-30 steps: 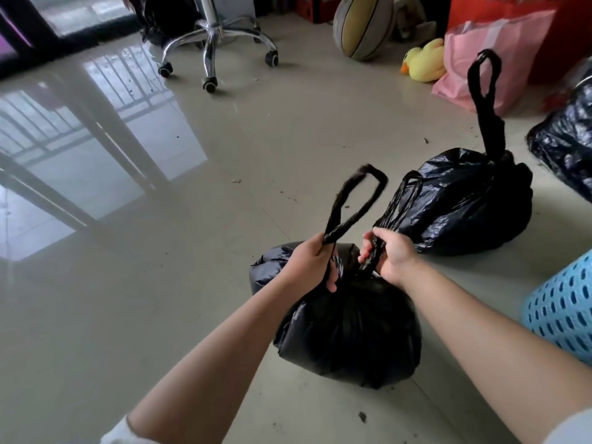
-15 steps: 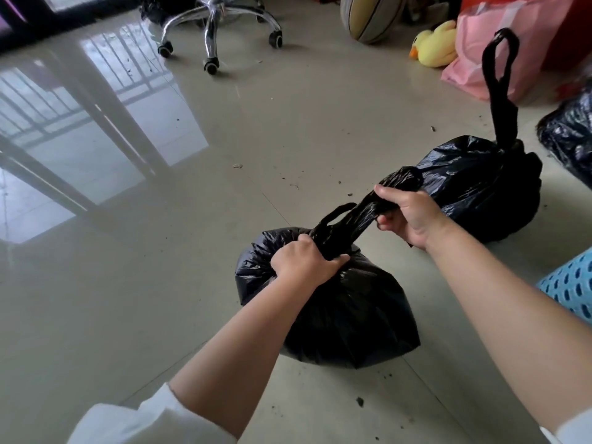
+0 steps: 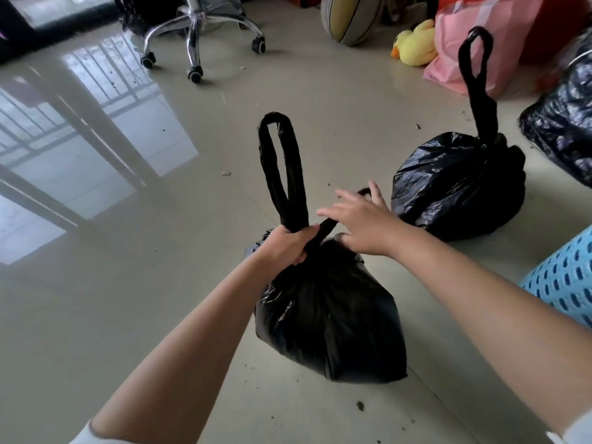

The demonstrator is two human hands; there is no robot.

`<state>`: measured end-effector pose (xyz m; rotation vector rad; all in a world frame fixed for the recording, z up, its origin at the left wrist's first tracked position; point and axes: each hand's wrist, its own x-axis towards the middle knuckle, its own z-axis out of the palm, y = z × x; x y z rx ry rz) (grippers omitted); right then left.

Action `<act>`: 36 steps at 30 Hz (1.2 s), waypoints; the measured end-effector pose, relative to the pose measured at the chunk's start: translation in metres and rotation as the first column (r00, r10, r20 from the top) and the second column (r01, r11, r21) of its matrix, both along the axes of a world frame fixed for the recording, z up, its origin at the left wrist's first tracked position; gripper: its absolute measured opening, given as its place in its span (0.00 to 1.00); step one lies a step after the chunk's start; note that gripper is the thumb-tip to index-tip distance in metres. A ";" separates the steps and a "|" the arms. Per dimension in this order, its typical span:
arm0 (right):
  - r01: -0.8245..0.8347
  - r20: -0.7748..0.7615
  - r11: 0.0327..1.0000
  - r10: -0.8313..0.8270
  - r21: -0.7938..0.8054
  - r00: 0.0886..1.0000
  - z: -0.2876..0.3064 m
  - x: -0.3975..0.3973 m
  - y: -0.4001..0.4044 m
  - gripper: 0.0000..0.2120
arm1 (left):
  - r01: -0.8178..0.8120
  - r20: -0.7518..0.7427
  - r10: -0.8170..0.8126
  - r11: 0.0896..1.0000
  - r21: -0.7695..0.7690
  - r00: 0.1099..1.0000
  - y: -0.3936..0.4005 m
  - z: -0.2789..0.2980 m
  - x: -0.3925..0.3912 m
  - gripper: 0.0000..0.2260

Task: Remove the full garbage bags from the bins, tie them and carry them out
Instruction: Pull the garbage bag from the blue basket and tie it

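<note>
Under the hands, the near garbage bag [image 3: 326, 315] is half tied: left hand [image 3: 290, 243] clenches its neck, right hand [image 3: 362, 219] hovers spread open. Beyond the right hand, a second bag [image 3: 458, 184] looks tied; carrying out remains.

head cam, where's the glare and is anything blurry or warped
Head view: strong window glare on the glossy beige tiled floor at left, mirroring railings; the right hand is slightly motion-blurred over the near black plastic garbage bag; the left hand is sharp; wide-angle distortion stretches both forearms at the edges.
</note>
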<state>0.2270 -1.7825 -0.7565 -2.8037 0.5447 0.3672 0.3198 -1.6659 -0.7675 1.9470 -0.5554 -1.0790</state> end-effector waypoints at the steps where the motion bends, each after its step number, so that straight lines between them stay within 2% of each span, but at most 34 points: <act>1: 0.004 0.008 1.000 -0.004 0.012 1.000 0.001 0.003 0.003 0.18 | 0.020 -0.034 -0.020 1.000 -0.002 0.999 0.002 0.002 0.001 0.19; 4: -0.005 0.027 0.986 0.000 0.165 1.000 0.007 0.005 0.007 0.11 | 0.018 -0.256 -0.009 0.999 0.033 0.967 0.008 0.005 0.008 0.17; 7: -0.011 -0.002 0.977 0.011 0.213 1.000 0.023 0.005 0.006 0.19 | 0.003 -0.511 0.039 0.997 0.081 0.858 0.013 0.009 0.018 0.14; 9: 0.009 0.009 0.962 -0.011 0.271 1.000 0.035 0.005 0.007 0.20 | -0.014 -0.576 0.050 0.998 0.068 0.816 0.015 0.012 0.024 0.12; 13: 0.025 0.032 0.893 -0.044 0.450 0.999 0.044 -0.003 0.016 0.15 | -0.076 -0.534 0.065 0.997 0.003 0.843 0.018 0.013 0.033 0.14; 17: 0.117 -0.101 0.792 -0.070 0.599 0.992 0.023 -0.013 0.030 0.17 | -0.236 -0.521 0.146 0.966 -0.110 0.841 0.022 0.004 0.038 0.12; 21: 0.155 -0.198 0.772 -0.039 0.616 0.979 0.005 -0.016 0.029 0.16 | -0.284 -0.540 0.145 0.941 -0.184 0.829 0.030 -0.003 0.031 0.11; 24: 0.138 -0.182 0.821 -0.042 0.554 0.982 0.008 -0.017 0.018 0.16 | -0.218 -0.471 0.121 0.963 -0.156 0.874 0.037 -0.006 0.033 0.15; 26: 0.119 -0.043 0.840 -0.114 0.529 0.993 0.018 -0.016 0.012 0.17 | -0.147 -0.387 0.089 0.982 -0.122 0.918 0.041 -0.005 0.037 0.16; 28: 0.129 0.150 0.768 -0.281 0.627 0.948 0.028 -0.015 0.008 0.11 | -0.083 -0.324 0.038 0.989 -0.126 0.945 0.041 -0.004 0.039 0.16; 29: 0.110 0.218 0.784 -0.300 0.611 0.929 0.031 -0.013 0.007 0.07 | -0.041 -0.299 -0.001 0.990 -0.136 0.954 0.041 -0.002 0.039 0.16; 30: 0.097 0.239 0.839 -0.261 0.536 0.935 0.034 -0.011 0.008 0.08 | 0.010 -0.278 -0.052 0.989 -0.150 0.959 0.039 -0.001 0.038 0.17; 32: 0.017 0.175 0.922 -0.092 0.387 0.980 0.029 -0.008 0.011 0.21 | 0.094 -0.277 -0.143 0.979 -0.183 0.950 0.037 0.001 0.035 0.18; 34: -0.033 0.104 0.940 -0.003 0.341 0.995 0.025 -0.005 0.019 0.28 | 0.135 -0.324 -0.200 0.968 -0.212 0.925 0.038 0.001 0.032 0.16; 36: -0.044 0.093 0.946 0.014 0.322 0.996 0.020 -0.004 0.025 0.28 | 0.179 -0.375 -0.255 0.958 -0.226 0.891 0.040 0.002 0.032 0.13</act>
